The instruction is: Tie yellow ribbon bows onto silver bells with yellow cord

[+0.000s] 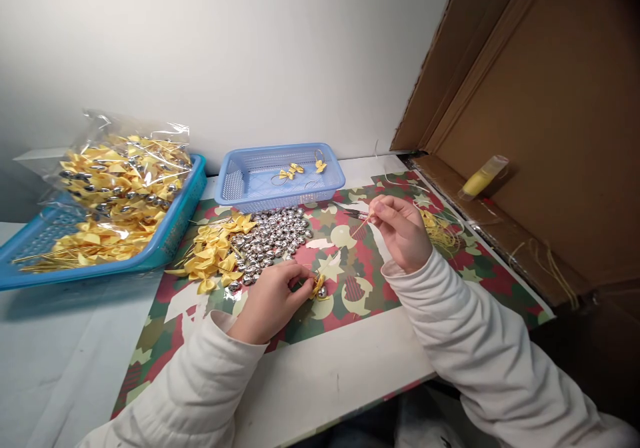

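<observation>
My left hand (270, 301) is closed, pinching a small yellow ribbon bow (319, 284) with a silver bead (323, 293) beside it, low over the patterned sheet. To its right and higher, my right hand (400, 231) pinches a thin yellowish cord (360, 227) between thumb and fingertips. The cord slants down toward the left hand; whether it joins the bow I cannot tell. Left of the hands lie a pile of yellow ribbon bows (207, 251) and a heap of shiny silver beads (273, 235). A dark-tipped tool (355, 214) lies partly behind the right hand.
A blue basket (280, 204) at the back holds a few bows on loops. On the left, another blue basket (163, 245) carries a clear bag (125, 161) of bows. Tangled yellow cord (443, 231) and a yellow-filled tube (485, 178) are right, by a cardboard wall (530, 101).
</observation>
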`<act>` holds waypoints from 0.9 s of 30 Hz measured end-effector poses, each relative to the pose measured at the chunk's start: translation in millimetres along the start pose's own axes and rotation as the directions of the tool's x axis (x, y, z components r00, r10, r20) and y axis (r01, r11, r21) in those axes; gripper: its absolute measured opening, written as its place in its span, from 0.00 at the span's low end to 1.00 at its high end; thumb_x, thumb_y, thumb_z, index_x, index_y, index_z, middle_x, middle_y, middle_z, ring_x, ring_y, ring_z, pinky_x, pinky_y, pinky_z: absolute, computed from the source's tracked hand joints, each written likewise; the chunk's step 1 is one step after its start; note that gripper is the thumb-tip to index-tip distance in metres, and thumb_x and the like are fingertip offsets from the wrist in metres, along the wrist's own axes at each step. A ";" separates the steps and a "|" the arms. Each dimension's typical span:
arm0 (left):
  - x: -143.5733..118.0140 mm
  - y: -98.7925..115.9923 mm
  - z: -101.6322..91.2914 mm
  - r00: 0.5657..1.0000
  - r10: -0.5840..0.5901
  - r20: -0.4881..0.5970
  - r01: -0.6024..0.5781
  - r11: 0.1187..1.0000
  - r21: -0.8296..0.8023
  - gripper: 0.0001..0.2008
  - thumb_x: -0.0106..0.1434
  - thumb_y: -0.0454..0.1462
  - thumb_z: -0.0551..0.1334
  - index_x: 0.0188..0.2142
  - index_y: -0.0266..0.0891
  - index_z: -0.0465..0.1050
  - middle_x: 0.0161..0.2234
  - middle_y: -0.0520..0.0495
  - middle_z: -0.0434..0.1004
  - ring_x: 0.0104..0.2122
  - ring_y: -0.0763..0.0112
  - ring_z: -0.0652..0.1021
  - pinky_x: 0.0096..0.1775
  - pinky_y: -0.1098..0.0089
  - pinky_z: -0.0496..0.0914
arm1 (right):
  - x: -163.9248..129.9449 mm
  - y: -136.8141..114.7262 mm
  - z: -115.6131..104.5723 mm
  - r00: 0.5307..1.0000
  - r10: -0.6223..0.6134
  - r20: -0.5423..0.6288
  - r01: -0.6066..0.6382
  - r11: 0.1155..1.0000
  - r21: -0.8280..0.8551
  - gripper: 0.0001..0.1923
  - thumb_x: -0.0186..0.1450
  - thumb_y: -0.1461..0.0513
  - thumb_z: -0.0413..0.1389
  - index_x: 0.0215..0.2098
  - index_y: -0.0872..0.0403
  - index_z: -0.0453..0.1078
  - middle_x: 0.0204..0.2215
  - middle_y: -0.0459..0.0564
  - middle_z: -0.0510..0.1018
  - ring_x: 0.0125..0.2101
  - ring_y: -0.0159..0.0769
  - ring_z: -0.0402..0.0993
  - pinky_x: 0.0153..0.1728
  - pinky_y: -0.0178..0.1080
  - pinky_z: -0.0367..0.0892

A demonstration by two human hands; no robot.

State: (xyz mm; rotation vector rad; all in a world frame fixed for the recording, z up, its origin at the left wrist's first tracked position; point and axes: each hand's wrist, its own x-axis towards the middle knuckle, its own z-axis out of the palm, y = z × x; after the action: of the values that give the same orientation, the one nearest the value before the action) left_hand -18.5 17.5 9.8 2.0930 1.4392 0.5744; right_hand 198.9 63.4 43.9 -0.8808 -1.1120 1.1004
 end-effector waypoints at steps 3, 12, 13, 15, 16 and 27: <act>0.1 1.3 -0.2 1.000 0.001 0.010 -0.001 1.000 0.012 0.11 0.59 0.38 0.56 0.26 0.39 0.76 0.22 0.51 0.71 0.22 0.73 0.68 0.27 0.72 0.60 | -0.1 0.4 -0.5 0.999 -0.035 -0.008 0.035 0.999 0.029 0.15 0.52 0.53 0.63 0.17 0.52 0.67 0.21 0.43 0.65 0.25 0.30 0.59 0.29 0.36 0.60; -0.9 1.2 -0.7 1.000 0.022 0.001 -0.022 1.000 -0.003 0.09 0.57 0.34 0.56 0.28 0.40 0.76 0.23 0.51 0.71 0.23 0.73 0.69 0.27 0.73 0.61 | 0.3 4.5 -2.4 0.999 -0.033 0.021 0.031 0.995 0.099 0.12 0.53 0.56 0.63 0.20 0.53 0.69 0.22 0.43 0.66 0.24 0.28 0.59 0.29 0.35 0.59; -1.1 0.8 -0.6 1.000 0.026 -0.002 -0.026 1.000 -0.008 0.09 0.57 0.34 0.56 0.29 0.40 0.76 0.23 0.51 0.71 0.23 0.73 0.69 0.27 0.73 0.61 | 0.3 4.4 -2.5 0.999 -0.029 0.021 0.027 0.996 0.088 0.12 0.53 0.56 0.63 0.19 0.53 0.69 0.22 0.43 0.66 0.24 0.28 0.59 0.29 0.35 0.59; -1.5 0.2 -0.4 0.999 0.038 -0.015 -0.039 0.999 -0.015 0.08 0.57 0.35 0.57 0.31 0.40 0.76 0.23 0.52 0.71 0.23 0.73 0.68 0.27 0.73 0.61 | 0.3 4.3 -2.7 1.000 -0.019 0.021 0.018 0.998 0.061 0.13 0.53 0.55 0.63 0.19 0.53 0.68 0.22 0.43 0.66 0.24 0.28 0.59 0.29 0.35 0.59; -1.6 0.1 -0.3 0.999 0.045 -0.021 -0.046 0.999 -0.019 0.08 0.57 0.36 0.57 0.32 0.40 0.76 0.23 0.52 0.70 0.23 0.73 0.68 0.26 0.73 0.61 | 0.3 4.2 -2.6 1.000 -0.017 0.021 0.016 0.999 0.050 0.13 0.53 0.55 0.63 0.19 0.52 0.68 0.22 0.43 0.66 0.24 0.28 0.59 0.28 0.35 0.59; -1.2 3.4 -0.3 0.997 0.074 0.008 -0.074 0.997 0.005 0.12 0.62 0.40 0.56 0.30 0.41 0.78 0.25 0.49 0.74 0.25 0.71 0.71 0.28 0.72 0.62 | 0.3 3.4 -1.7 1.000 -0.010 0.000 0.010 1.000 0.028 0.14 0.52 0.54 0.63 0.18 0.52 0.66 0.22 0.43 0.66 0.24 0.29 0.59 0.29 0.36 0.60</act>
State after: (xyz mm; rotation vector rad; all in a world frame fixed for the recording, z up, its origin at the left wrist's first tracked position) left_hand -16.7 15.5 12.2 2.1580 1.3649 0.5912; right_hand 199.8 64.5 40.4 -0.8527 -1.0978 1.1047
